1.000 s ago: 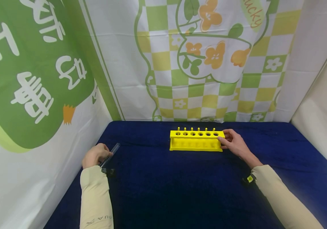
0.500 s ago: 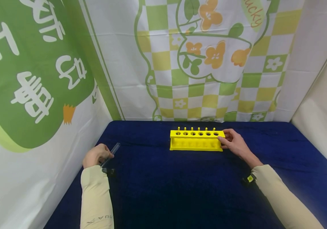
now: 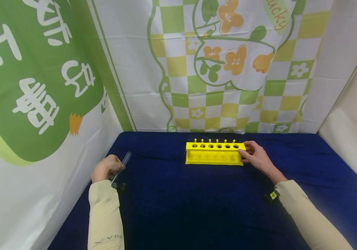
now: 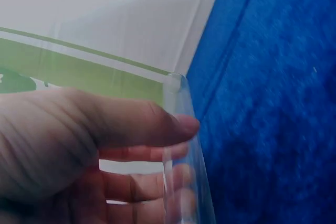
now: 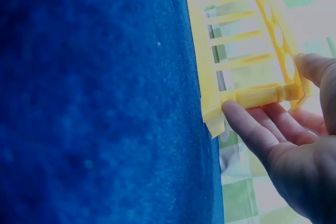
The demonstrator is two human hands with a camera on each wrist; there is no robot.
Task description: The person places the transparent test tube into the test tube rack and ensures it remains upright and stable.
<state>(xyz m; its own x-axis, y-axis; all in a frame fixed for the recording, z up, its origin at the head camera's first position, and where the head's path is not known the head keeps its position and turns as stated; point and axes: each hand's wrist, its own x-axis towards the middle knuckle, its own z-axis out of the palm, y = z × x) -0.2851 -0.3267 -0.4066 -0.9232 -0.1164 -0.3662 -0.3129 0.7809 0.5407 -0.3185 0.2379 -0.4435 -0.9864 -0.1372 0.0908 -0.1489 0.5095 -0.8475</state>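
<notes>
A clear test tube (image 3: pixel 126 158) is pinched between the thumb and fingers of my left hand (image 3: pixel 107 168), over the left side of the table. In the left wrist view the thumb crosses the transparent tube (image 4: pixel 179 98) near one end, and the other fingers lie behind it. My right hand (image 3: pixel 256 157) grips the right end of a yellow test tube rack (image 3: pixel 214 158). The rack stands upright with a row of round holes on top and short pegs behind them; no tube shows in it. In the right wrist view the thumb lies on the rack's top bar and the fingers at its end post (image 5: pixel 260 97).
A dark blue cloth (image 3: pixel 178 201) covers the table. White and green printed curtains (image 3: pixel 184 83) hang along the back and both sides, the left one close beside my left arm. Black wrist cameras (image 3: pixel 120 187) sit under both sleeves.
My left hand has shifted slightly to the right and up, and the test tube in it has tilted a little steeper. The right hand and the rack stay in place.
</notes>
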